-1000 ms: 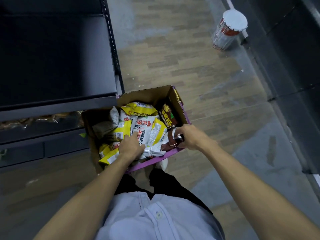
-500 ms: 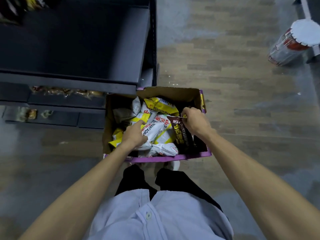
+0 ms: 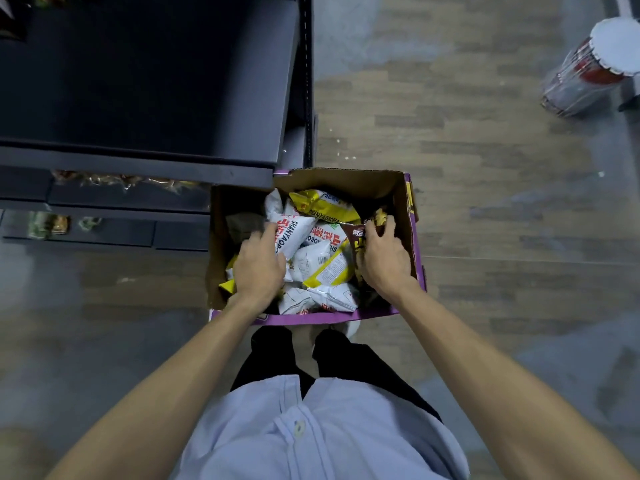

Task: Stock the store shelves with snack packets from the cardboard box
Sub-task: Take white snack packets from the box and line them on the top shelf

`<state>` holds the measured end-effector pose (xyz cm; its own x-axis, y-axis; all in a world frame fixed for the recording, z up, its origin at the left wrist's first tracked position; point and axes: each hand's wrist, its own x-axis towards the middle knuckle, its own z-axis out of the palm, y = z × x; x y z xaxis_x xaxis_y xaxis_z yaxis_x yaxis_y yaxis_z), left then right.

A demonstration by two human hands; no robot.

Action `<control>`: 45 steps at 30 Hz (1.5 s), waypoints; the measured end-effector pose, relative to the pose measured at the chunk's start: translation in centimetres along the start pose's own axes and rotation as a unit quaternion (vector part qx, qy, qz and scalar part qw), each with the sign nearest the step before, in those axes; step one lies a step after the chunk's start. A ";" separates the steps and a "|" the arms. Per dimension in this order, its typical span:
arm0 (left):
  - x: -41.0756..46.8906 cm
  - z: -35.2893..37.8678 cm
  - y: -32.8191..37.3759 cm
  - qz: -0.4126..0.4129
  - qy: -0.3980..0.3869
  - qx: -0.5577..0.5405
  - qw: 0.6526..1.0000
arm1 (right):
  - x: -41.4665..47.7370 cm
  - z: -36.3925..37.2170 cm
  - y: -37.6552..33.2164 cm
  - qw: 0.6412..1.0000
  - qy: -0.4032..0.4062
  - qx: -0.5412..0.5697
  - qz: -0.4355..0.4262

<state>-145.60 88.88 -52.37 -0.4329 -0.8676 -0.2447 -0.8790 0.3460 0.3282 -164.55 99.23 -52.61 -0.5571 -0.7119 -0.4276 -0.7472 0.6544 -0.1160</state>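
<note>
A person is standing on a wood-patterned floor (image 3: 485,168), looking straight down at their own arms and pale blue shirt. A dark metal shelf unit (image 3: 145,81) is filling the far left of the scene; its broad top shelf is showing bare, while the lower shelves beneath it are holding a few packets (image 3: 121,180), glimpsed under the shelf edge. A clear jar with a white lid (image 3: 595,64) is lying tilted on the floor at the far right, well apart from everything else.

Just beyond the person's feet, an open cardboard box (image 3: 408,202) with purple edging is sitting on the floor, its left corner tucked under the shelf. It is looking well filled with white and yellow snack packets (image 3: 325,261), lying jumbled.

Both hands are reaching into the box. The left hand (image 3: 258,268) is pressing down on a white packet (image 3: 289,233), fingers curled over it. The right hand (image 3: 384,261) is closing around a dark brown packet (image 3: 358,237) against the box's right wall.

Judging by the full box and bare shelf, most of the stocking is remaining to be done.
</note>
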 end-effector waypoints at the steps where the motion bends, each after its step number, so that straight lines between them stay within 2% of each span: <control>1: 0.2 0.5 -0.1 -0.002 -0.018 0.018 1.000 | 0.1 0.5 -0.3 1.000 -0.019 0.000 0.012; 6: 1.0 3.2 -0.2 -0.012 -0.140 0.067 0.988 | 1.5 2.8 -1.3 0.995 -0.047 -0.009 0.089; 11: 2.6 3.1 1.2 -0.018 -0.200 0.139 0.970 | 2.6 4.1 -1.6 0.992 -0.075 -0.039 0.091; 16: 3.4 2.7 1.5 0.001 -0.187 0.139 0.972 | 3.0 3.2 -1.5 0.997 -0.038 -0.002 0.067; 19: 3.4 1.5 0.9 0.000 -0.141 0.081 0.987 | 3.3 2.1 -1.7 0.999 0.027 0.024 0.032; 22: 3.3 1.1 0.2 -0.007 -0.087 0.037 0.995 | 4.4 0.9 -2.3 0.993 0.050 0.102 -0.023; 24: 3.4 1.5 0.1 -0.017 -0.075 0.022 0.997 | 5.3 0.5 -3.0 0.988 0.023 0.150 -0.020; 27: 4.0 2.6 0.3 -0.038 -0.078 0.013 0.996 | 5.8 1.1 -4.0 0.982 -0.034 0.182 0.029; 34: 5.6 4.1 0.8 -0.059 -0.113 -0.021 0.992 | 5.9 3.3 -5.6 0.988 -0.018 0.131 0.082; 38: 5.7 4.3 0.6 -0.064 -0.123 -0.018 0.990 | 7.5 4.0 -4.6 0.977 -0.121 0.139 0.107; 41: 5.8 4.3 0.7 -0.064 -0.124 -0.019 0.990 | 8.5 3.5 -3.7 0.967 -0.164 0.156 0.115; 43: 5.8 4.1 0.9 -0.068 -0.126 -0.015 0.990 | 8.4 2.8 -3.4 0.970 -0.159 0.151 0.101; 45: 5.8 3.8 0.9 -0.069 -0.135 0.004 0.988 | 7.5 2.3 -3.2 0.980 -0.120 0.135 0.082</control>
<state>-149.63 85.46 -56.95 -0.3461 -0.7799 -0.5215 -0.9342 0.2354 0.2680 -165.47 92.36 -57.50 -0.5360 -0.5329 -0.6548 -0.5146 0.8211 -0.2471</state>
